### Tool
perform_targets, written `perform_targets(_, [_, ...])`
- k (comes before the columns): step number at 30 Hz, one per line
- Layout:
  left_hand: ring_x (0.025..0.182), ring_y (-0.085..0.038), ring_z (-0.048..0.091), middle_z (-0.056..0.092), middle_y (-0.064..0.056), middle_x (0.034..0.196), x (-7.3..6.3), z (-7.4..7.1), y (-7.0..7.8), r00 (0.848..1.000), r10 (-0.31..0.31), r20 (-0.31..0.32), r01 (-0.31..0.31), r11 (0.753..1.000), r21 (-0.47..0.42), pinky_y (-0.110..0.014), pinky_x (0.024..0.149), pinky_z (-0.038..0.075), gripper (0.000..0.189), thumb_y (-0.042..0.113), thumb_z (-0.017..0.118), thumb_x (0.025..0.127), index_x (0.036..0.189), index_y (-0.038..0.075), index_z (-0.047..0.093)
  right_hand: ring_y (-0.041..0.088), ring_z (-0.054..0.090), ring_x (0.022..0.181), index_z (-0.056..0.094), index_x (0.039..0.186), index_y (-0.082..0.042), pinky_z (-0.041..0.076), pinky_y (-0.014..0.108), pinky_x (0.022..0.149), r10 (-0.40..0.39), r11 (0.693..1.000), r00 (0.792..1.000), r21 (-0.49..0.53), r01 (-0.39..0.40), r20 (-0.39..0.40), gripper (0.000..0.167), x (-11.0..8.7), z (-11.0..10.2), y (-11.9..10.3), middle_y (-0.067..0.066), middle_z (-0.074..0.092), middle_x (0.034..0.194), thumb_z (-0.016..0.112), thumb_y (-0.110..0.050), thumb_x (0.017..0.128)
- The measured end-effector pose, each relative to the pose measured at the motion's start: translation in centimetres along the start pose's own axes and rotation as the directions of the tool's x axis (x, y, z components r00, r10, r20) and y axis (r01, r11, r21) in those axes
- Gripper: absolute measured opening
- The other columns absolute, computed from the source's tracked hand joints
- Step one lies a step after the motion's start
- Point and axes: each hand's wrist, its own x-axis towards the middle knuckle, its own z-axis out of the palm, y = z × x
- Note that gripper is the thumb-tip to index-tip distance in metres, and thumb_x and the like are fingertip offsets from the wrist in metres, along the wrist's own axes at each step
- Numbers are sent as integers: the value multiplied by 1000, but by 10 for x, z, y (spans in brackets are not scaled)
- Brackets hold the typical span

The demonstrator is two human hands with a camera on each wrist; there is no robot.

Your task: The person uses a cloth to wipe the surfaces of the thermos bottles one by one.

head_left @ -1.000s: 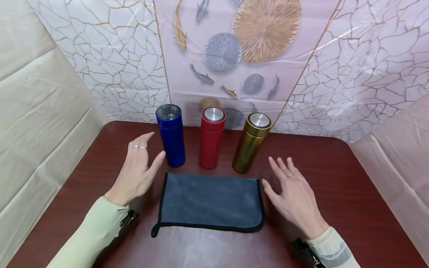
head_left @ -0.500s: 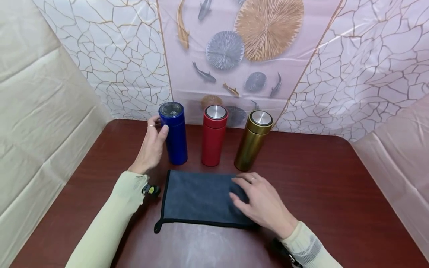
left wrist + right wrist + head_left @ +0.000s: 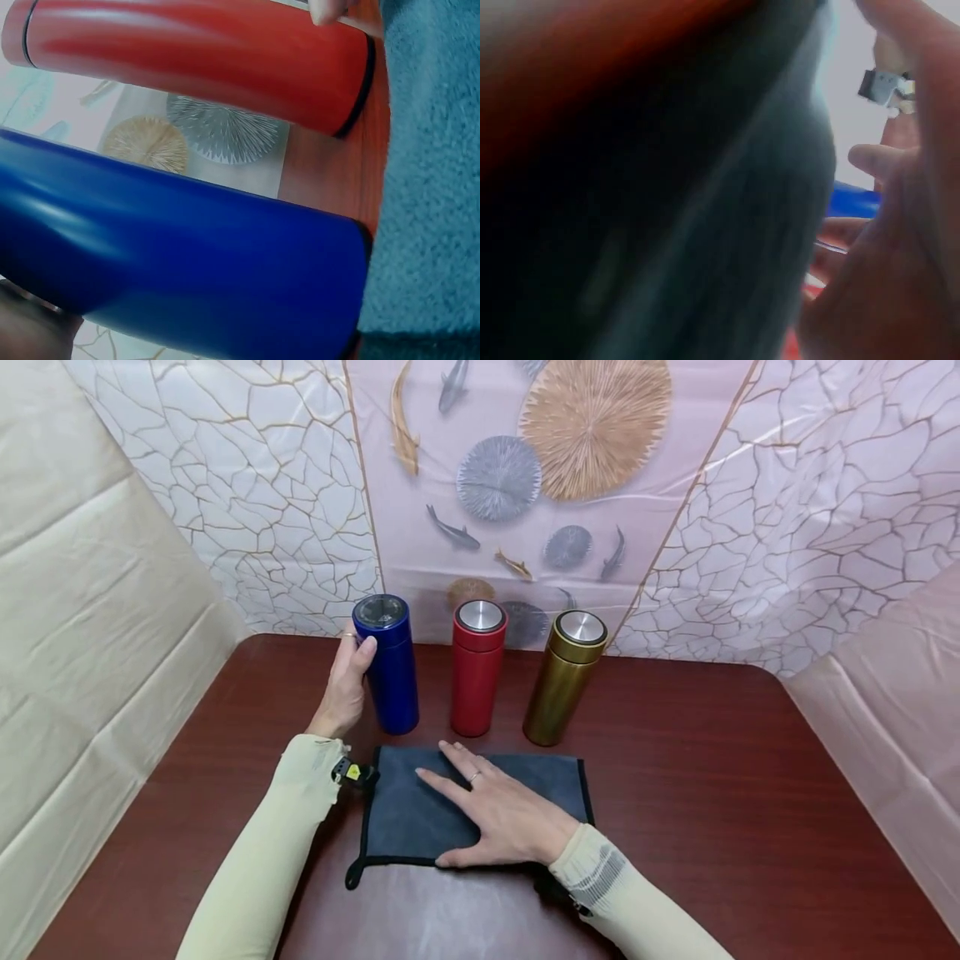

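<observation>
While the right hand (image 3: 501, 817) lies spread, empty, over the cloth (image 3: 405, 817), the left hand (image 3: 347, 689), gripping high, could tip the blue flask (image 3: 393, 681).

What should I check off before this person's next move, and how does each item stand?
1. Left hand grips the tall blue cylindrical bottle: ok, thumb on its near side.
2. Blue bottle upright: ok.
3. Tall red cylindrical bottle apart from the blue one: ok.
4. Tall gold cylindrical bottle untouched: ok.
5. Grey rectangular cloth with black edging uncovered: not ok, right hand spread over it.
6. Right hand pressing down: cannot tell, pressure does not show.
</observation>
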Motion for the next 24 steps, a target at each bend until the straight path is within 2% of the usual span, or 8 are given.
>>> perform_targets(4, [123,-20,50,47,-3,143,1,0,0,1000,5,-16,-5,1000,6,-43,109,39,55,37,47,99,151,23,35,33,12,160,17,164,-33,23,57,126,-12,1000,998,16,12,55,101,9,3,-6,12,7,173,64,-74,85])
perform_targets(7, [122,-23,55,51,-8,143,2,0,1,1000,-2,-5,2,999,39,-48,107,44,58,35,55,98,152,23,36,34,9,160,15,163,-36,21,61,126,22,999,990,22,-25,138,98,15,2,-11,12,7,173,65,-69,86])
perform_targets(10, [124,-28,56,51,-10,144,1,-2,-1,1000,-26,7,25,995,97,-57,109,44,62,36,60,98,153,25,34,35,8,160,16,163,-38,20,62,125,54,999,978,-7,-54,199,94,18,4,-16,11,9,173,64,-66,88])
perform_targets(15, [128,-32,53,48,-12,148,-2,-6,-6,998,-51,36,46,991,126,-59,111,42,63,37,56,100,156,25,30,35,11,160,20,163,-34,25,61,124,81,995,974,-66,-69,211,89,17,9,-28,13,12,172,64,-57,90])
perform_targets(24, [129,-30,50,44,-13,151,3,-8,-6,998,12,63,-15,999,49,-59,112,38,65,36,48,100,160,24,24,31,25,157,18,164,-32,39,54,119,50,986,969,-166,-10,242,88,23,2,-48,9,23,170,71,-21,94])
